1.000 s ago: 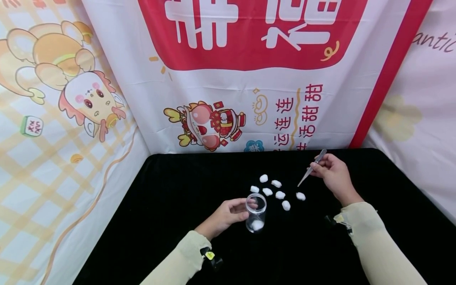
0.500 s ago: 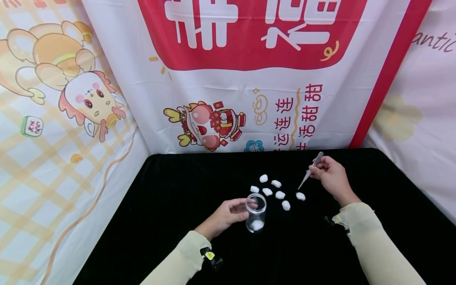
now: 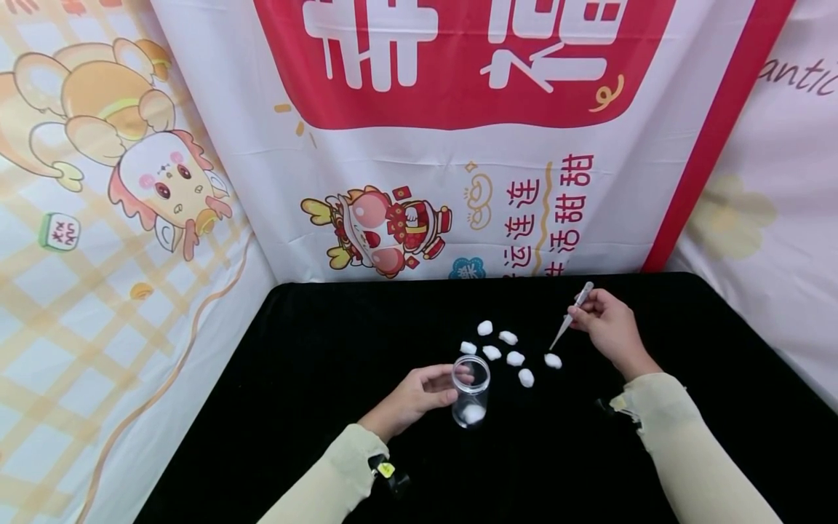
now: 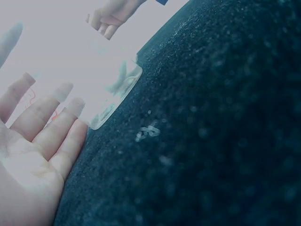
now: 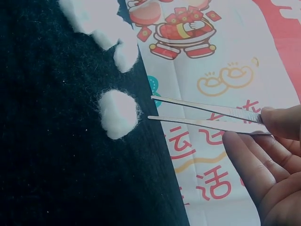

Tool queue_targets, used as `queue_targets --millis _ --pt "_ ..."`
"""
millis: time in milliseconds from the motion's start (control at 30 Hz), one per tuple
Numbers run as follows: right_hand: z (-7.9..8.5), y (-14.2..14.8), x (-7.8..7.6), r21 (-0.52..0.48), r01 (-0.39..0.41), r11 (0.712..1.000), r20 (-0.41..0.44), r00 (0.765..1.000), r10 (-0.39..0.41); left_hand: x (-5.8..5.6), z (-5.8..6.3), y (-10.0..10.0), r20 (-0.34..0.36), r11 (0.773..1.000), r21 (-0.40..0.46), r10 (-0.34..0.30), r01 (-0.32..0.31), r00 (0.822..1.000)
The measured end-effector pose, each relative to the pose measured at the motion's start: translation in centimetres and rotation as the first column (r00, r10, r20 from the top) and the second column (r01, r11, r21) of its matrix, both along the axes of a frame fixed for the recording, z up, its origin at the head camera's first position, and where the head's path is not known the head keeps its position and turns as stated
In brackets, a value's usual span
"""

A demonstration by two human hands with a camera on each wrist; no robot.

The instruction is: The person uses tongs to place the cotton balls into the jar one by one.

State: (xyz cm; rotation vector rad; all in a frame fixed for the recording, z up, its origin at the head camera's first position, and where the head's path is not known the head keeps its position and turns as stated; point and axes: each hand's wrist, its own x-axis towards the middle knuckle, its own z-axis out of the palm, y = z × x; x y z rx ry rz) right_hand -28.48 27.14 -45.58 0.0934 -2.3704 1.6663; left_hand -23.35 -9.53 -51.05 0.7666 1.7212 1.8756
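Note:
My left hand holds a clear plastic jar upright on the table, thumb in front and fingers behind it. At the jar's bottom lies a white cotton ball. Between thumb and fingers, my right hand pinches metal tweezers, pointing down and to the left. Their two tips stand apart, just short of a lone cotton ball in the right wrist view. In the left wrist view, the jar is washed out by glare beside my spread fingers.
Several more cotton balls lie loosely grouped behind and right of the jar. Black cloth covers the table. Printed fabric hangs along its back edge, with more at both sides.
My right hand has lowered slightly toward the front, bringing the tweezer tips close to the rightmost cotton ball. My left hand and the jar have stayed in place.

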Motion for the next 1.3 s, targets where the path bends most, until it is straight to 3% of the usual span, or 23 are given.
queue_targets --millis 967,1300 --pt "-0.21 -0.07 -0.13 0.106 -0.029 0.994 0.051 0.998 0.024 0.01 0.16 0.04 0.01 1.0 -0.012 0.003 -0.003 1.0" --pt "-0.23 -0.17 -0.15 0.131 -0.053 0.99 0.121 0.992 0.037 0.02 0.19 -0.01 0.008 1.0 -0.013 0.002 -0.002 1.0"
